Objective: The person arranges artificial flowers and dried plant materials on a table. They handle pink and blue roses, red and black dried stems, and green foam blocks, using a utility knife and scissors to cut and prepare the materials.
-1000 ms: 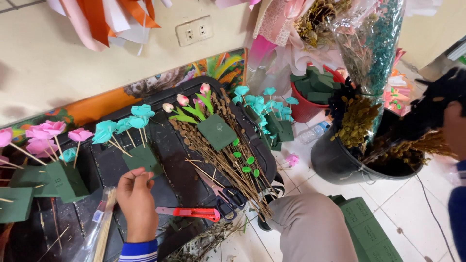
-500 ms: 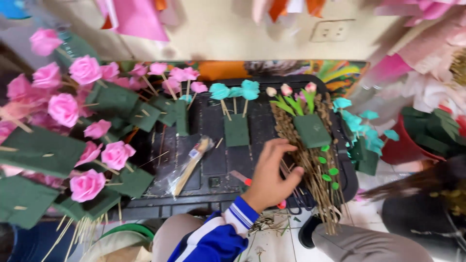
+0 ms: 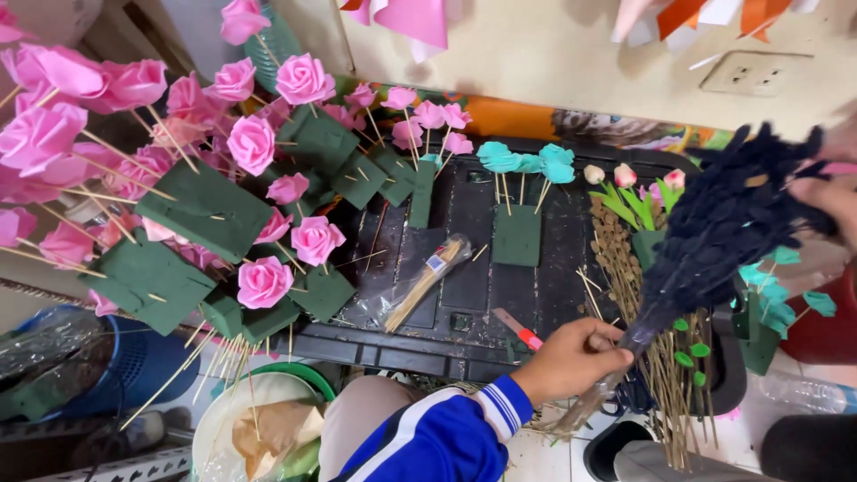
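Clear plastic packet of wooden skewers (image 3: 427, 284) laid slantwise on black tray (image 3: 464, 295); small white-and-blue label (image 3: 435, 262) stuck near upper end.

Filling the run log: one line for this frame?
left hand: grips dark sprig bunch stems | right hand: at bunch top | black tray: behind

Even, bright indoor light from above – soft shadows only, deepest on the black plastic tray (image 3: 464, 268). Pink paper roses (image 3: 259, 143) at left slightly overexposed, petals washing out. Dark navy dried-flower bunch (image 3: 723, 232) smeared by motion blur – right edge soft too. Wide-angle bending at the corners; centre sharp. Faint sheen on clear plastic stick packet (image 3: 428, 281).
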